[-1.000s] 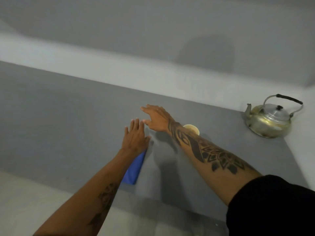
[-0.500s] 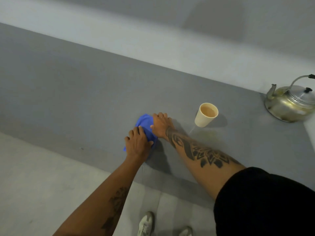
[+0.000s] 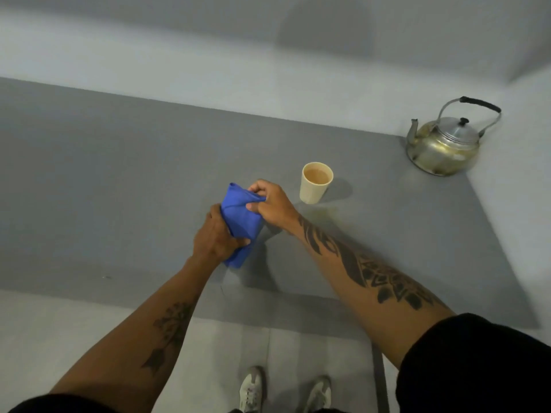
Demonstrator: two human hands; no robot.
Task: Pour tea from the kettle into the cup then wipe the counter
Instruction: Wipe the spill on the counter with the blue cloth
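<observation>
A blue cloth (image 3: 240, 219) is bunched up just above the grey counter (image 3: 119, 180). My left hand (image 3: 216, 236) grips its lower left side and my right hand (image 3: 269, 205) pinches its upper right edge. A cream paper cup (image 3: 316, 183) full of milky tea stands just right of my right hand. A faint yellowish wet patch (image 3: 323, 214) lies on the counter in front of the cup. The dull metal kettle (image 3: 444, 144), black-gripped handle upright, sits in the far right corner.
A pale wall ledge (image 3: 208, 81) runs behind the counter and a side wall (image 3: 518, 174) closes it on the right. The counter's front edge (image 3: 149, 311) drops to a light floor where my two white shoes (image 3: 283, 389) show.
The cloth lay flat under both hands on the counter; now both hands have gathered it and lifted it slightly. The view has tilted down and the cup, hidden at first, shows fully.
</observation>
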